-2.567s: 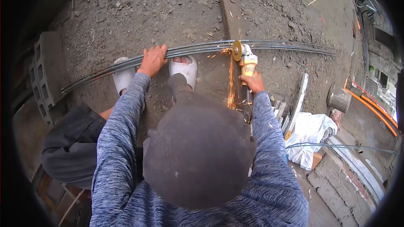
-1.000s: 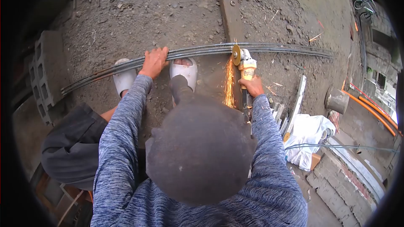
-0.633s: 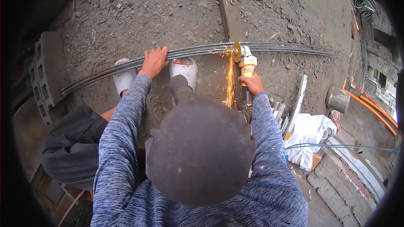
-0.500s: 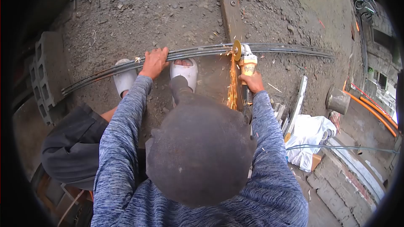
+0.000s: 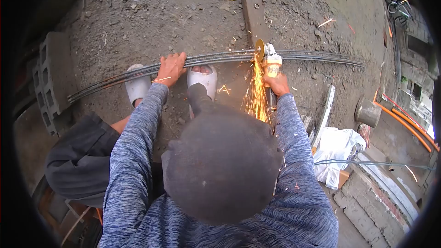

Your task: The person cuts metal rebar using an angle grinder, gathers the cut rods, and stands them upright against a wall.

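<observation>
The right hand (image 5: 277, 85) partly hides the angle grinder (image 5: 272, 62). Sparks (image 5: 256, 96) left of it blur (mere streaks); below it, a dark cap (image 5: 223, 167) covers the right knee; far above-right of it, looped things (image 5: 393, 8) are too small to name.

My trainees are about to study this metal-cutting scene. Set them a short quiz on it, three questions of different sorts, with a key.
1. Multiple choice: which hand grips the yellow grinder? a) left; b) right; c) both.

2. True or false: the left hand is on the metal bars.

3. Fill the gap: from the grinder's disc, orange ____ spray toward the person.

Key: 1. b, the right hand. 2. True. 3. sparks.
</observation>
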`<act>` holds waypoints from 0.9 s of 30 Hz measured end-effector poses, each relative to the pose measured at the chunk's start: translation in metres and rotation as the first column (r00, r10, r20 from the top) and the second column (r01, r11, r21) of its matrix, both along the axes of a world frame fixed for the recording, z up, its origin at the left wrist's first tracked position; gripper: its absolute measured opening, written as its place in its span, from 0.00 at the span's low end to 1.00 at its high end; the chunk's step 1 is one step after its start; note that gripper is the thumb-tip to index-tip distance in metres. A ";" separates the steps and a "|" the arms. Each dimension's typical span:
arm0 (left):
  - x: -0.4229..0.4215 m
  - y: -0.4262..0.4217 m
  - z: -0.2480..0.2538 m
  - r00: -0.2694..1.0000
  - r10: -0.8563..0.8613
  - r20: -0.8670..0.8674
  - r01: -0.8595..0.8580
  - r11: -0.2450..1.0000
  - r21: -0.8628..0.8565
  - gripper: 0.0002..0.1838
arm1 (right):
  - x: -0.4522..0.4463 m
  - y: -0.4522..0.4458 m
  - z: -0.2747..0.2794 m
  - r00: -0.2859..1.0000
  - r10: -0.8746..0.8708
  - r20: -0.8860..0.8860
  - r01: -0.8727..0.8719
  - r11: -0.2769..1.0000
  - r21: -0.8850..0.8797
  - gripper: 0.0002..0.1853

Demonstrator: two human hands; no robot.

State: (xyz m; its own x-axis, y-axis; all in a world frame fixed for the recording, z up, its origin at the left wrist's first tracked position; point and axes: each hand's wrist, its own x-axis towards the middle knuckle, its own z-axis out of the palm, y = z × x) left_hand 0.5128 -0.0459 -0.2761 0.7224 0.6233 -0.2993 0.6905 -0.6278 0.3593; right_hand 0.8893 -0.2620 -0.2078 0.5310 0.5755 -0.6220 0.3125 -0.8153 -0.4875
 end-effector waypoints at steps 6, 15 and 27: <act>-0.001 -0.001 0.002 1.000 -0.002 -0.001 0.002 1.000 -0.002 0.23 | -0.002 -0.010 -0.005 0.999 -0.046 0.004 0.046 0.998 -0.043 0.17; 0.002 0.002 0.008 1.000 -0.001 -0.024 0.000 0.998 -0.060 0.23 | -0.008 -0.020 0.007 0.998 -0.045 -0.043 0.045 0.999 -0.013 0.16; -0.002 -0.001 -0.002 0.998 -0.003 0.056 0.002 1.000 0.017 0.23 | -0.021 -0.032 0.014 0.997 -0.082 -0.002 0.082 0.997 -0.012 0.18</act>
